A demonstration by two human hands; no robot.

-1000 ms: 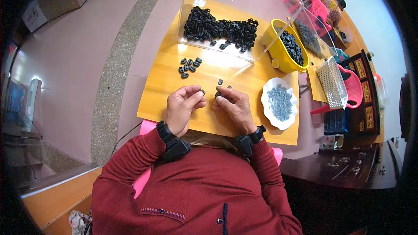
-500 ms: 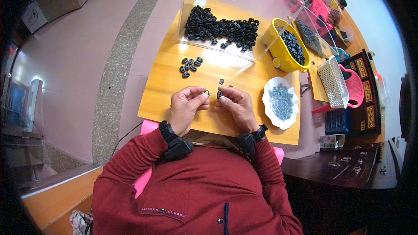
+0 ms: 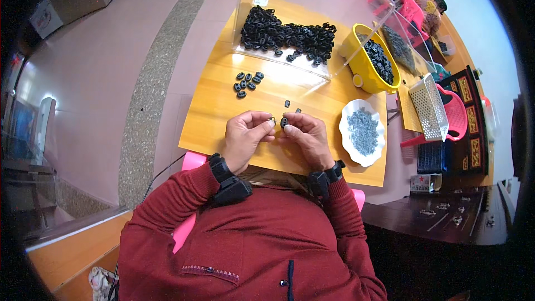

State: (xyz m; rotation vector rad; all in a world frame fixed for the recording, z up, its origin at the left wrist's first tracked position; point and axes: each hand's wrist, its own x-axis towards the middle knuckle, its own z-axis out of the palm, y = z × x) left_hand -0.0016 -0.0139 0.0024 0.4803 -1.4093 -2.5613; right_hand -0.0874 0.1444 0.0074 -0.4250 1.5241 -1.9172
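Over the near part of the table my left hand (image 3: 245, 138) pinches a tiny dark piece (image 3: 273, 120) between thumb and fingertips; it is too small to name. Close beside it, my right hand (image 3: 308, 138) pinches a black oval two-hole cord lock (image 3: 285, 122), held upright and facing the left fingertips. A narrow gap separates the pieces. Just beyond the right fingers lie two small black parts, one a small block (image 3: 287, 103), the other partly hidden by the hand. Farther left, several black oval cord locks (image 3: 243, 85) form a loose group.
A clear plastic box (image 3: 284, 69) holds a heap of black oval pieces. Right of it stands a yellow tub (image 3: 356, 72) of small black parts. A white scalloped plate (image 3: 363, 159) carries many tiny greyish pieces. Beyond are a white perforated basket (image 3: 428, 106) and pink chairs (image 3: 454, 111).
The whole scene has shifted slightly right in the picture. Both hands keep their pinches, and their fingertips are a little closer together.
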